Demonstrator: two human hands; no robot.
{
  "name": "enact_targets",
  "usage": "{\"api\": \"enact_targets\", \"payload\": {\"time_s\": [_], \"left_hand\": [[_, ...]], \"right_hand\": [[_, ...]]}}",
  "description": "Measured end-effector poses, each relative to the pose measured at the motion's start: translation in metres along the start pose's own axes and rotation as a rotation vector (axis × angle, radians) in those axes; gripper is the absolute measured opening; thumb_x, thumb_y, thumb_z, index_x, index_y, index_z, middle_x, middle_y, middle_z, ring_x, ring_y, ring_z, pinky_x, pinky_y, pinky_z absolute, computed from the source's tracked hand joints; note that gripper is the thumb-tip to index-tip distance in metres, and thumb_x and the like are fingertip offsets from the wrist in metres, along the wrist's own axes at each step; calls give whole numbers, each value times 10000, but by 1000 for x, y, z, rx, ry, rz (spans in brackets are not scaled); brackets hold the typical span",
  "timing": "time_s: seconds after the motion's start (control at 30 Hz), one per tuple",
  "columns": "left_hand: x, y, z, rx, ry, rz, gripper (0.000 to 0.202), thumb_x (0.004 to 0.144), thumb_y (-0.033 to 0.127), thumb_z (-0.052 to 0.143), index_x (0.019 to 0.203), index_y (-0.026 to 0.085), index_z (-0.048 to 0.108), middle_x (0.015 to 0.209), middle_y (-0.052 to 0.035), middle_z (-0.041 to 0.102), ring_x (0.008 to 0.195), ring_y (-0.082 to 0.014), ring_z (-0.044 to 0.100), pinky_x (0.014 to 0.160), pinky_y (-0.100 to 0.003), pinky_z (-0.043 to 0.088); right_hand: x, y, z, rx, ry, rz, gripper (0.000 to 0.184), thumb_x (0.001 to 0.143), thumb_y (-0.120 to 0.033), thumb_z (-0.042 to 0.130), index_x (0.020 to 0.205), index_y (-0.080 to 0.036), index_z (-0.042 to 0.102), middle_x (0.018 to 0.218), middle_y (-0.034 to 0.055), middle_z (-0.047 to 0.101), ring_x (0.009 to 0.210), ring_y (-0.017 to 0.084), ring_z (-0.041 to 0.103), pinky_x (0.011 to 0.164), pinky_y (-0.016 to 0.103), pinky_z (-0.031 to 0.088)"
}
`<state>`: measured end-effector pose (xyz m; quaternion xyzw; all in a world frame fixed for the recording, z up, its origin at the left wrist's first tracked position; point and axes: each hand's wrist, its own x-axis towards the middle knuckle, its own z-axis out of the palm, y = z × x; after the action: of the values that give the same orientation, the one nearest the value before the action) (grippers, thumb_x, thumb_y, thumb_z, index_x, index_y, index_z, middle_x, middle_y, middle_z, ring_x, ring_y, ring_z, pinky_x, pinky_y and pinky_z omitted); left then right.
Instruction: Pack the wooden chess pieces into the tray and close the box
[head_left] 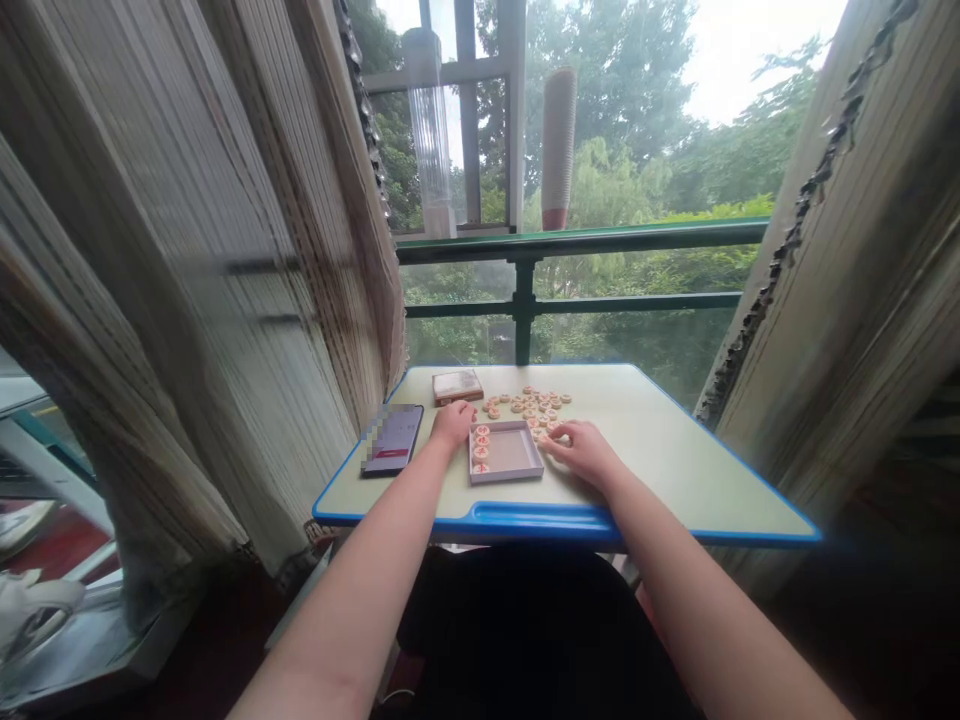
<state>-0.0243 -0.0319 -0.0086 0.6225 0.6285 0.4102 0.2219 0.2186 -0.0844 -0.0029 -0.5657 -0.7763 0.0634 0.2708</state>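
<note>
Tray (506, 478): between left grip (452, 424) and right grip (585, 450), red-marked discs (481, 454) along its left wall. Right grip: curled at loose discs (529, 405) beside tray; closure cannot be determined. Left grip: near far-left corner; closure likewise indeterminable. Tabletop (675, 480): pale, blue-edged, before window (630, 170) and curtains (225, 200).

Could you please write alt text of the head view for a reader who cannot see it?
A person's right hand is at loose round pieces near an open box, where four red-marked pieces line the left side; the left hand is at its far left corner. The table also holds a phone, before a railing and trees.
</note>
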Motion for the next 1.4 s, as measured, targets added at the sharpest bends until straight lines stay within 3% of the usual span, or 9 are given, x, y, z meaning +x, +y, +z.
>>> {"api": "enact_targets", "payload": {"time_s": [0.13,0.27,0.37,0.5,0.63,0.9,1.17,1.4], "left_hand": [[-2,-4,0,-93,-29,-4,286,747,294,411,746,153,660,785,-53,686,728,-159,597,673,-255,442],[-2,-2,0,-130,-49,2,206,686,274,499,713,159,668,769,-43,689,728,-162,599,689,-253,442],[-1,-3,1,-125,-51,6,178,669,245,512,690,158,667,743,-43,686,719,-167,598,692,-260,440],[0,-6,1,-101,-48,17,176,666,216,504,694,158,668,732,-41,682,733,-168,596,696,-257,435],[1,-8,2,-89,-52,37,173,661,229,513,696,159,668,728,-37,680,726,-167,592,676,-252,433],[-2,-7,0,-121,-42,20,211,681,284,489,671,157,658,744,-46,681,722,-170,587,668,-256,433],[-2,-9,0,-126,-45,44,195,670,298,520,652,160,656,688,-38,673,704,-167,588,672,-253,432],[3,-13,3,-123,-33,45,239,701,313,480,640,157,650,674,-45,672,686,-165,590,664,-254,433]], "right_hand": [[6,-4,-8,-16,62,89,289,749,-425,542,798,-173,676,907,82,659,881,209,572,780,284,397],[29,-23,-24,58,-119,206,290,719,-437,579,755,-164,669,756,59,670,691,180,601,594,250,404],[43,-37,-27,97,-140,-12,294,722,-455,584,760,-178,672,777,48,667,709,173,597,618,248,414],[43,-39,-16,15,106,-266,197,720,-371,599,733,-184,658,871,74,652,870,223,558,761,315,423],[36,-31,-6,63,256,-352,172,736,-354,591,762,-191,640,863,67,641,861,218,545,799,339,420],[36,-24,7,66,175,-330,178,736,-365,607,727,-190,636,825,60,630,824,203,562,820,368,417],[13,-63,10,146,6,-678,164,730,-367,637,737,-203,636,790,43,624,782,176,542,743,313,434],[10,-70,11,145,-66,-689,171,724,-363,648,744,-194,637,862,56,631,816,180,551,738,310,444]]}}
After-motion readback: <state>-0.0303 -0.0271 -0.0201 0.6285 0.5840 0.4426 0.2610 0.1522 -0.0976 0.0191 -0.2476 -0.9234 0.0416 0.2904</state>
